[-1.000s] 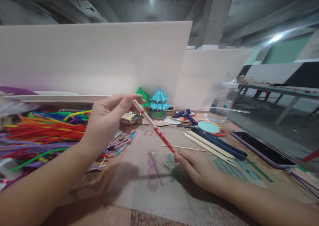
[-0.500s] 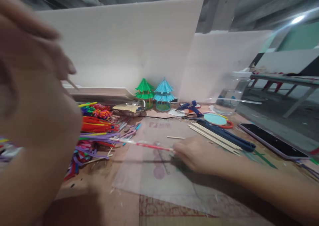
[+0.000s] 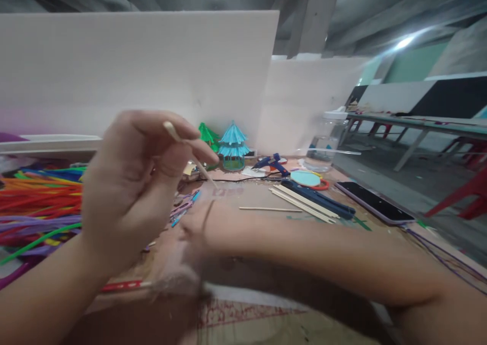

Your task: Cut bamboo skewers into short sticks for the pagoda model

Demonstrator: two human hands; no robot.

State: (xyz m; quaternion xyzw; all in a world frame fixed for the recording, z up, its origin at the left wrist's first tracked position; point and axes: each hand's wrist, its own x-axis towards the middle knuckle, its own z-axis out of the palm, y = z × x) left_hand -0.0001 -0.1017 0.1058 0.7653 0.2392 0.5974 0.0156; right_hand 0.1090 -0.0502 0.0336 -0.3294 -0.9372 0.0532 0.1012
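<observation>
My left hand (image 3: 133, 167) is raised at the left of centre, its thumb and fingers closed on a thin pale stick (image 3: 205, 173) that slants down to the right. My right hand (image 3: 194, 231) reaches across to the left, low over the table, behind my left wrist; its fingers are blurred and mostly hidden. A red packet (image 3: 122, 285) with a pale end lies below, near the front edge. Another pale stick (image 3: 270, 209) lies flat beyond my right forearm, left of a bunch of pale sticks (image 3: 304, 204).
Coloured pipe cleaners (image 3: 38, 203) fill the left side. At the back stand a green pagoda model (image 3: 207, 133), a blue one (image 3: 233, 144) and a bottle (image 3: 323, 142). A glue gun (image 3: 272, 163), dark blue tool (image 3: 323, 198) and phone (image 3: 375, 202) lie to the right.
My left hand has moved right and into fuller view with its stick. My right hand has swept left and toward me. The view has turned, so more of the coloured pipe cleaners shows.
</observation>
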